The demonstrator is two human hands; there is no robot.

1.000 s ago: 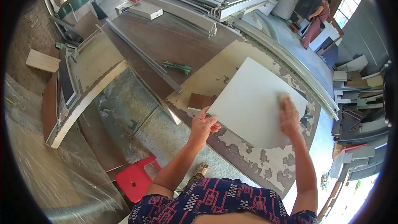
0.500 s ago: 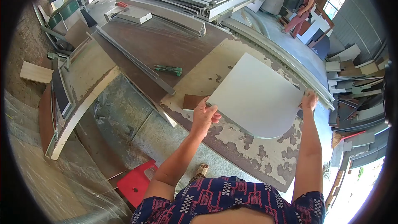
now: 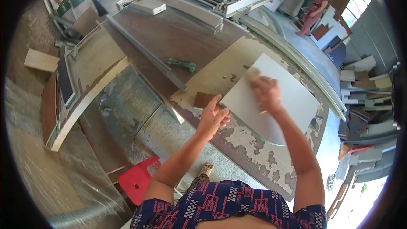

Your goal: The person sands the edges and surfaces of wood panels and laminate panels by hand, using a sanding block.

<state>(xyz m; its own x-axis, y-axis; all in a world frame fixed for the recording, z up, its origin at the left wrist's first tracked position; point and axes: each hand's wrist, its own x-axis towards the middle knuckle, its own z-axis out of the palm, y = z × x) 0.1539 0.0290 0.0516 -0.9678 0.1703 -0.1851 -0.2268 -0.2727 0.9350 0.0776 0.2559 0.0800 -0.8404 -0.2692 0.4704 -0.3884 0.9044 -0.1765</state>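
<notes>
A white board [image 3: 292, 95] with straight far sides and a rounded near edge lies on the worn worktable. My right hand [image 3: 268, 94] is over its left half, closed around a tan thing [image 3: 253, 75] that motion blur keeps me from naming. At the board's left corner is my left hand [image 3: 210, 118], its fingers apart and loosely bent, the index finger against the edge. Beside that corner sits a small brown block [image 3: 204, 100]. A green-handled tool [image 3: 181, 64] lies farther off on the table.
A long metal strip [image 3: 144, 51] and a white box-shaped piece [image 3: 148, 6] lie on the table. Long profiles [image 3: 254, 2] are stacked at the back. A red stool [image 3: 137, 180] stands at lower left. Another person [image 3: 313, 12] stands at the far right.
My right hand has moved left from the board's right edge to above its surface. My left hand stays at the left corner. The view has shifted slightly.
</notes>
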